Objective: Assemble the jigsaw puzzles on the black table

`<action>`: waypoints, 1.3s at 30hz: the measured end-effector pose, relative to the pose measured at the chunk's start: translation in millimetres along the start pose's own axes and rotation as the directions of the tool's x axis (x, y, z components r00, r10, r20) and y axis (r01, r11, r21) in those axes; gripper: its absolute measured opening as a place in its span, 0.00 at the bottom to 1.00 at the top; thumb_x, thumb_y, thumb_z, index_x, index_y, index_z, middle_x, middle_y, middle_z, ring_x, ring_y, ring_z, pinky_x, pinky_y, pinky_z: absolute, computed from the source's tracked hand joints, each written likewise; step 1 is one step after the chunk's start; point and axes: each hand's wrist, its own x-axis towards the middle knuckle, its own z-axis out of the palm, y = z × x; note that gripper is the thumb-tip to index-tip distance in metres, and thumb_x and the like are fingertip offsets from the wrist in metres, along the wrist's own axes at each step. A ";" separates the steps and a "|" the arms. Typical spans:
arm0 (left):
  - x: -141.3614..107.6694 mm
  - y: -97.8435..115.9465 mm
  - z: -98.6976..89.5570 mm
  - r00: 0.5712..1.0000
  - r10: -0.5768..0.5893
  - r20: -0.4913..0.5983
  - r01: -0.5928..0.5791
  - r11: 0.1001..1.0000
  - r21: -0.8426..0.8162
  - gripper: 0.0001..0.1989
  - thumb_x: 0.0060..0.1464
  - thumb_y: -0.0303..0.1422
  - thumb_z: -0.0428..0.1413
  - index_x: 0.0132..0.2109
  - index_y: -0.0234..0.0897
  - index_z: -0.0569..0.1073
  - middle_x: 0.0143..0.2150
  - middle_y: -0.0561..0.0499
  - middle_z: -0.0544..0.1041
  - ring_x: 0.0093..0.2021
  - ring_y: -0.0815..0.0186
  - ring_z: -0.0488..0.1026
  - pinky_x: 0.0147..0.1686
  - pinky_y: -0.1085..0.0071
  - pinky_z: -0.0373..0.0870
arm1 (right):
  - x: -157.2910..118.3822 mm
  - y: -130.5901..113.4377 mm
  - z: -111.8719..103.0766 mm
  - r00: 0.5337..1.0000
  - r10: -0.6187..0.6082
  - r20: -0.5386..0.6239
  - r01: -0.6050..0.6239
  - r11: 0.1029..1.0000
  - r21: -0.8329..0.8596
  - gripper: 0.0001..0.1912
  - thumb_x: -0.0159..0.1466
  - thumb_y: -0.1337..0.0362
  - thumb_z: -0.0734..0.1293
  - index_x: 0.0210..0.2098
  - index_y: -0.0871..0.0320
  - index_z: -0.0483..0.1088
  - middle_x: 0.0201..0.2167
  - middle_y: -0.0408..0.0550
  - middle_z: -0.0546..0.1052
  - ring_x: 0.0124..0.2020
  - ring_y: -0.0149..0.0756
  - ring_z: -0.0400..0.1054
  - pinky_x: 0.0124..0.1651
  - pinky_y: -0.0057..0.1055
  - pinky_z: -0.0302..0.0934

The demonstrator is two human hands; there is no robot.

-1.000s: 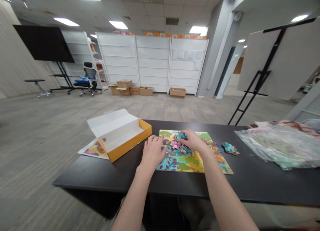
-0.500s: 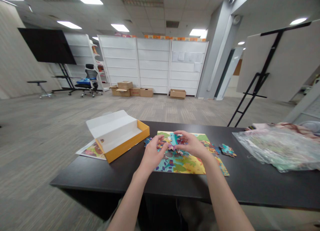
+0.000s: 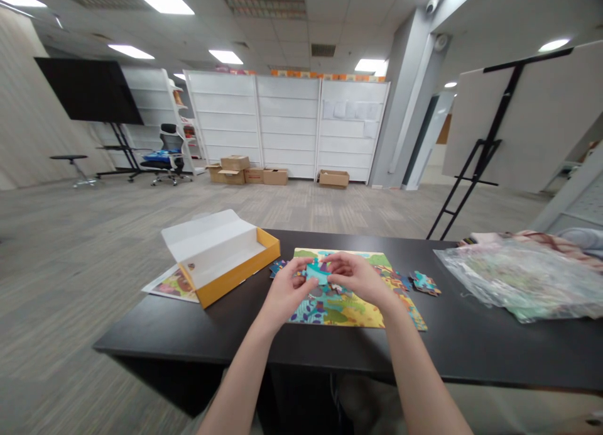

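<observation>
A light-blue puzzle piece (image 3: 318, 273) is held between my two hands, above a colourful jigsaw puzzle (image 3: 358, 310) on the black table. My left hand (image 3: 288, 290) grips the piece's left side with thumb and fingers. From the other side, my right hand (image 3: 360, 278) pinches its right edge. The hands cover part of the puzzle's middle. Loose puzzle pieces (image 3: 425, 283) lie to the right of the puzzle, and more dark-blue pieces (image 3: 277, 269) show behind my left hand.
An open yellow box (image 3: 242, 276) with a white inside stands on the table (image 3: 188, 331) at left, over a printed sheet (image 3: 174, 285). Clear plastic bags (image 3: 527, 278) lie at right. Beyond the table are cardboard boxes (image 3: 235, 170), an office chair (image 3: 167, 155) and a board on a stand (image 3: 490, 127).
The piece between my hands has turned, so its broad light-blue face now shows, and it sits slightly further left. Both hands still grip it. The view has shifted a little.
</observation>
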 end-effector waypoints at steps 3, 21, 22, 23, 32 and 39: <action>-1.5 0.7 0.7 0.999 0.006 0.045 -0.005 1.000 -0.030 0.26 0.49 0.34 0.65 0.54 0.36 0.70 0.48 0.46 0.75 0.40 0.65 0.78 0.42 0.67 0.76 | -2.4 -0.2 -5.5 1.000 -0.016 -0.026 0.015 1.000 -0.011 0.19 0.55 0.62 0.73 0.46 0.58 0.75 0.38 0.49 0.80 0.36 0.36 0.75 0.43 0.35 0.70; -1.7 -1.9 -0.5 0.999 0.033 -0.009 -0.033 0.999 0.002 0.22 0.52 0.36 0.63 0.53 0.36 0.71 0.44 0.46 0.76 0.42 0.62 0.79 0.43 0.66 0.77 | -6.8 -1.7 -8.0 0.998 -0.044 -0.053 0.040 0.996 -0.074 0.19 0.56 0.64 0.70 0.47 0.58 0.77 0.38 0.50 0.82 0.38 0.39 0.76 0.41 0.36 0.70; -1.9 -2.2 -0.8 0.999 0.034 -0.016 -0.034 0.999 0.008 0.22 0.51 0.36 0.63 0.52 0.36 0.71 0.43 0.46 0.77 0.41 0.62 0.79 0.42 0.66 0.78 | -7.0 -2.1 -7.1 0.998 -0.046 -0.053 0.041 0.996 -0.081 0.19 0.56 0.64 0.70 0.47 0.58 0.77 0.38 0.50 0.82 0.38 0.39 0.76 0.41 0.36 0.70; -2.0 -2.3 -0.9 0.999 0.035 -0.023 -0.035 0.999 0.016 0.22 0.51 0.36 0.63 0.52 0.36 0.71 0.42 0.46 0.77 0.40 0.62 0.79 0.41 0.66 0.78 | -7.3 -2.6 -6.4 0.997 -0.047 -0.054 0.042 0.996 -0.084 0.19 0.56 0.64 0.70 0.48 0.58 0.76 0.38 0.50 0.82 0.38 0.39 0.76 0.41 0.35 0.70; -7.8 2.0 17.7 1.000 -0.001 0.026 -0.001 0.997 0.077 0.16 0.51 0.34 0.62 0.47 0.37 0.72 0.34 0.53 0.74 0.32 0.66 0.79 0.31 0.72 0.77 | -22.8 -10.1 -27.7 0.999 0.038 0.027 -0.035 0.996 -0.078 0.16 0.56 0.56 0.74 0.39 0.59 0.75 0.31 0.47 0.80 0.33 0.36 0.74 0.40 0.34 0.69; -5.9 -6.8 26.2 0.999 0.007 0.039 -0.018 0.962 0.272 0.12 0.54 0.32 0.58 0.46 0.37 0.74 0.33 0.52 0.75 0.30 0.66 0.78 0.30 0.72 0.74 | -33.4 -0.8 -41.5 0.986 0.169 0.011 -0.158 0.941 -0.300 0.09 0.58 0.60 0.71 0.34 0.59 0.75 0.24 0.44 0.78 0.27 0.34 0.71 0.31 0.29 0.63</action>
